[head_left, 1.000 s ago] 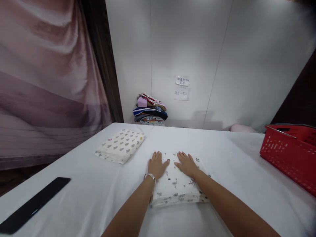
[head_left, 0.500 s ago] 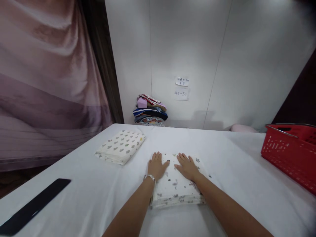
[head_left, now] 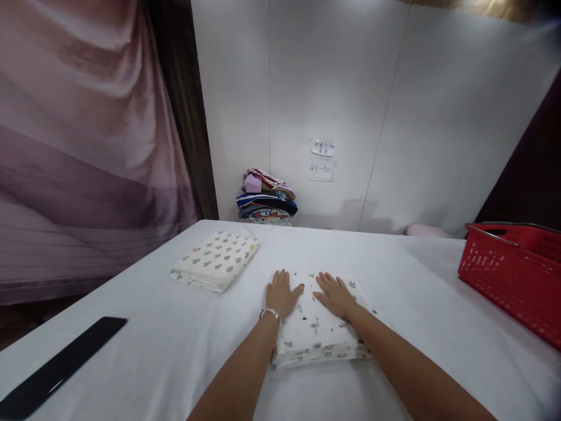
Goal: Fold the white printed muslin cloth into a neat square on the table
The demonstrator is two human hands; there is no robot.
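Observation:
A folded white cloth with small printed plants and birds lies in front of me on the table. My left hand rests flat on its far left part, fingers spread, a bracelet around the wrist. On the far right part of the same cloth, my right hand also lies flat with its fingers apart. Layered folds show along the cloth's near edge. To the left and farther off sits another folded white cloth, printed with grey cactus-like shapes; neither hand touches it.
The table has a white cover. A black flat strip lies at the left, and a red plastic basket stands at the right. Behind the table, stacked folded fabrics rise against a wall with paper signs.
The view has shifted slightly. Both hands keep nearly the same flat position on the cloth, and nothing has been picked up or let go.

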